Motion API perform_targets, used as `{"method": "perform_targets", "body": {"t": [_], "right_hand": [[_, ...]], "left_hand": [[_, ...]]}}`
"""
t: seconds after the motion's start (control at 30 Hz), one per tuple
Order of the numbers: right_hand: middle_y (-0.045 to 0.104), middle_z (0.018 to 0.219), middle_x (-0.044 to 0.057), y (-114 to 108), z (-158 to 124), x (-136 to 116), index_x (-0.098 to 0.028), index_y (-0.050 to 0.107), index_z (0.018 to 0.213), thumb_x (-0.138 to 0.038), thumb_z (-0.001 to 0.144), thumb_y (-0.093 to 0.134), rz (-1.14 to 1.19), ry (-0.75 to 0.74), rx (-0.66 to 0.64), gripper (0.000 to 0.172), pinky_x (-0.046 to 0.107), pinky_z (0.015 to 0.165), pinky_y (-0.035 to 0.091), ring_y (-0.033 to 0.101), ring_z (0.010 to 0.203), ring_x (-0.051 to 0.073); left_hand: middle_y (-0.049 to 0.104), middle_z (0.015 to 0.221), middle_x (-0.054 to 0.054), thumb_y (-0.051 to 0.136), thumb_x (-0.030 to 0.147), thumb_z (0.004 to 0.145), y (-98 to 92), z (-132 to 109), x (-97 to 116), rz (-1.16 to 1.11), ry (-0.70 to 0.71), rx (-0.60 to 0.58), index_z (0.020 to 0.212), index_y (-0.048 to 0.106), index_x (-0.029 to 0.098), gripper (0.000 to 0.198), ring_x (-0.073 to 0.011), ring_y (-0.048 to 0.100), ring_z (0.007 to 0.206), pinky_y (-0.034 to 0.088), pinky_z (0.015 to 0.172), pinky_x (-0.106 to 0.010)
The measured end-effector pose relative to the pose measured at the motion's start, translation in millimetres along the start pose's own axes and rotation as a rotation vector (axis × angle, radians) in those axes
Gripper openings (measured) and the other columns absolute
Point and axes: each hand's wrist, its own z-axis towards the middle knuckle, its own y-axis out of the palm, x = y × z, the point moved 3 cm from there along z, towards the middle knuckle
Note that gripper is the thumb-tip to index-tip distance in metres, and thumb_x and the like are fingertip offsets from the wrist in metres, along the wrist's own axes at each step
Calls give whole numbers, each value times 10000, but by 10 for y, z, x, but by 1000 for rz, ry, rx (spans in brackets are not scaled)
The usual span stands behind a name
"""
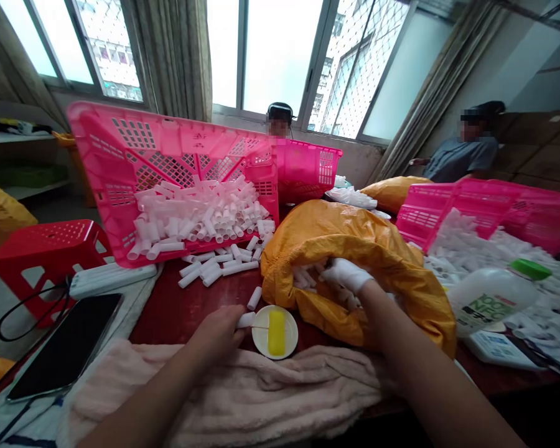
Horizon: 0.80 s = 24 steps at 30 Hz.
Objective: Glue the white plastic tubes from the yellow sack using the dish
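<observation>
Here the left hand (217,333) clamps a tube (246,320); inside an orange bag (336,239), the right hand (348,275) is unclear.

Right hand (348,275) partly hidden inside the orange plastic bag (336,239), probably among tubes (303,278)

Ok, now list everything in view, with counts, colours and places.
pink plastic baskets: three, pink, one tilted centre-left, one behind it, one right.
white tubes: many, white, in baskets and loose on the table.
orange bags: three, orange, one central, one behind it, one far left.
saucer: one, white, on the table, holding a yellow pad.
stool: one, red, left.
smartphone: one, black, left.
towel: one, pale pink, near edge.
bottle: one, white with green cap, right.
co-workers: two, beyond the baskets.
left hand: one, bare, holding a tube.
right hand: one, white-gloved, inside central bag.
</observation>
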Motion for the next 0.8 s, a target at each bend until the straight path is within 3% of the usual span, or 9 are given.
{"method": "perform_targets", "body": {"t": [0.07,0.13,0.23,0.33,0.43,0.6,0.8], "right_hand": [[585,603,5,-11,-237,17,-132,572,800,-388,701,640,73,54,-224,282,214,368,397,511,432,109],[604,674,18,77,-511,-29,-146,542,913,-413,793,512,193,38,-375,294,218,383,420,532,460,112],[625,908,65,346,-806,-170,-173,528,1013,-361,864,389,234,-180,-288,276,283,648,512,605,772,162],[607,1001,51,673,-890,-264,-212,526,1040,-294,875,381,80,-330,-168,234,347,833,466,567,925,176],[613,957,29,841,-883,-267,-249,548,1006,-251,864,399,-23,-389,-167,206,373,820,468,573,870,183],[602,989,71,816,-1004,-193,-206,569,1008,-154,828,436,-191,-585,-306,229,383,793,466,559,867,204],[558,1077,112,822,-1158,-181,-180,508,1112,-123,847,412,-293,-620,-213,288,398,834,460,525,956,215]], "left_hand": [[598,825,-16,443,253,753,28,17,-1,-15,-8,-36,757,515,196,92,-148,544,770,366,635,-225],[604,814,-20,443,266,757,48,38,-8,-6,-22,-44,747,517,194,104,-151,549,758,359,624,-228],[611,804,-26,437,270,760,70,52,-14,21,-19,-34,755,524,196,115,-155,553,740,354,617,-236],[614,806,-29,440,286,763,87,46,-11,49,-4,-22,764,528,198,124,-162,559,746,359,621,-242],[617,819,-34,449,302,763,96,39,-6,82,-21,-11,781,532,202,132,-174,566,772,370,632,-249],[624,818,-39,443,305,768,102,29,28,114,-24,-17,790,545,200,148,-184,577,790,387,644,-252],[631,812,-41,440,295,772,91,6,65,123,-16,7,788,550,196,149,-191,587,780,400,645,-260]]}}
